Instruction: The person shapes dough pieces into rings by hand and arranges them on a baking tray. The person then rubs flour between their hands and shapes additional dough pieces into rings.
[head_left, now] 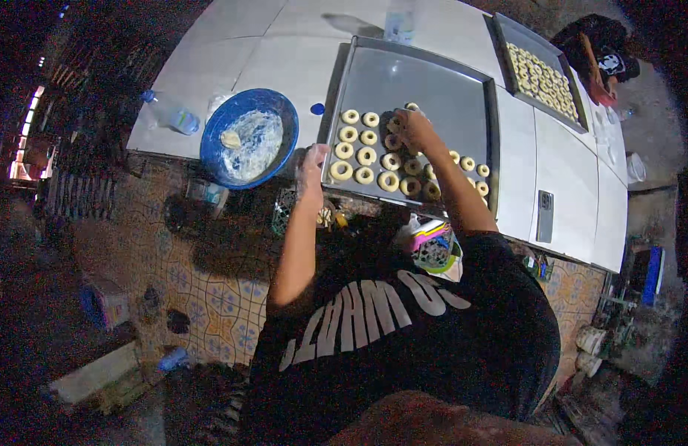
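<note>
1. Black T-shirt [403, 349] with pale lettering, nearest camera; person leans toward white tiled table [284, 56].
2. Left hand [311, 169]: at near-left corner of metal tray [426, 74], against its rim; cannot tell if it grips.
3. Right hand [413, 130]: over the tray, fingers bunched downward among dough rings [381, 183]; cannot tell if it pinches one.
4. Dough rings: pale, in rough rows over the tray's near half; one ring [411, 106] just beyond the right hand. Far half bare metal.
5. Left of tray: blue basin [286, 123], white-smeared inside, dough lump [230, 139] in it. Clear bottle [177, 117] lies left of that.
6. Small blue disc [318, 109] between basin and tray.
7. Far right: second tray [516, 37], also full of rings; another person [593, 56] beyond it.
8. Right, near table edge: dark grey rectangular object [544, 217].
</note>
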`<state>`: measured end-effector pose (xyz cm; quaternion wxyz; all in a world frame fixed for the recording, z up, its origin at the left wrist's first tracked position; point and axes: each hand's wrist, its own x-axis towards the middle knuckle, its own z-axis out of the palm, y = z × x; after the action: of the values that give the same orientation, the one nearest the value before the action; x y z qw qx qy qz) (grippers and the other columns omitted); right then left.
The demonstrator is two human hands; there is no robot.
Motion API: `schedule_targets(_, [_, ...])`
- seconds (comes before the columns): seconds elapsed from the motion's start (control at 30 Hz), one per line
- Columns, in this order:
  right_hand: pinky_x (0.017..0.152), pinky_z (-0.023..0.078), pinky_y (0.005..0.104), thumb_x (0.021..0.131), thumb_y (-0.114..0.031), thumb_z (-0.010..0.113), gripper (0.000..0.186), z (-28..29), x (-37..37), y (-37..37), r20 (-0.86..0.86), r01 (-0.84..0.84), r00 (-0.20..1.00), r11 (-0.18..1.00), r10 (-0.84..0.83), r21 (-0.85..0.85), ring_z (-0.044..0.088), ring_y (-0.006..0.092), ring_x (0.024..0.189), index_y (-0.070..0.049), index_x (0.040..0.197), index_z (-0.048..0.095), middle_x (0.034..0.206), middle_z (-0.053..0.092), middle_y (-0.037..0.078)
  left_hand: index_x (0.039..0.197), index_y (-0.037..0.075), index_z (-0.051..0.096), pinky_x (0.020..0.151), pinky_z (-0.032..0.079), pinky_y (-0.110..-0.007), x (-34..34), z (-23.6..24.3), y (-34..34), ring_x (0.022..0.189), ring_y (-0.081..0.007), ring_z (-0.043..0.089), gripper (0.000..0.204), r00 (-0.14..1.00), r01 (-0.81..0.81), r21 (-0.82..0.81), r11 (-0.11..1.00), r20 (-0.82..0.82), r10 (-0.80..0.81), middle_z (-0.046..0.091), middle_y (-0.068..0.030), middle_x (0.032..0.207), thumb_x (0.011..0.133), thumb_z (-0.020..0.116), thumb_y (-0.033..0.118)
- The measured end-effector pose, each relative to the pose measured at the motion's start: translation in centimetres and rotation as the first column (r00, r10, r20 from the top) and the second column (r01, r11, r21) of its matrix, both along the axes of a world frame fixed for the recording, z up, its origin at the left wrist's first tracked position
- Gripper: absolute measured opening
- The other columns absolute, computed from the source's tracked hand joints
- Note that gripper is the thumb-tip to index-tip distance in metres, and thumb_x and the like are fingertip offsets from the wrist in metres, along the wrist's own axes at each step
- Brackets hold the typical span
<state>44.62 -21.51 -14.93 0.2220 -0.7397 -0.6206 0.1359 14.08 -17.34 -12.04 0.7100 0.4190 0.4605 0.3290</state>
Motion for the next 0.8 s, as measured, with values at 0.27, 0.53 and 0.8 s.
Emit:
schedule_targets(0.27, [0.088,0.050,0.0457,0.089,-0.017,0.063,0.027,2.7,-0.8,1.8,0.104,-0.167,0.977,0.968,0.188,-0.187,0.064,0.0392,0.106,-0.005,0.112,0.067,0.106,0.068,0.022,0.102,0.013,0.070,0.088,0.043,-0.030,-0.7,-3.6,1.0,0.097,-0.0137,0.057,0.026,0.994,-0.093,0.015,0.996,0.056,0.092,0.065,0.0001,0.104,0.090,0.062,0.035])
schedule_targets(0.53, [0.096,0.050,0.0473,0.089,-0.009,0.056,0.042,1.4,0.2,1.4,0.099,-0.164,0.975,0.944,0.199,-0.288,0.062,0.0432,0.110,-0.010,0.131,0.061,0.121,0.064,0.024,0.093,0.015,0.071,0.087,0.041,-0.030,0.0,-0.4,-0.1,0.093,-0.0125,0.058,0.021,0.987,-0.081,-0.035,0.996,0.137,0.085,0.067,0.0015,0.092,0.089,0.062,0.034])
schedule_targets(0.8, [0.097,0.049,0.0474,0.094,-0.017,0.056,0.037,4.1,-0.8,0.0,0.045,-0.244,0.966,0.958,0.253,-0.148,0.062,0.0415,0.114,-0.011,0.130,0.061,0.126,0.064,0.021,0.094,0.013,0.071,0.083,0.042,-0.030,-0.3,-0.9,-0.1,0.089,-0.0121,0.058,0.018,0.994,-0.082,-0.001,0.997,0.069,0.082,0.067,0.0018,0.092,0.090,0.062,0.029])
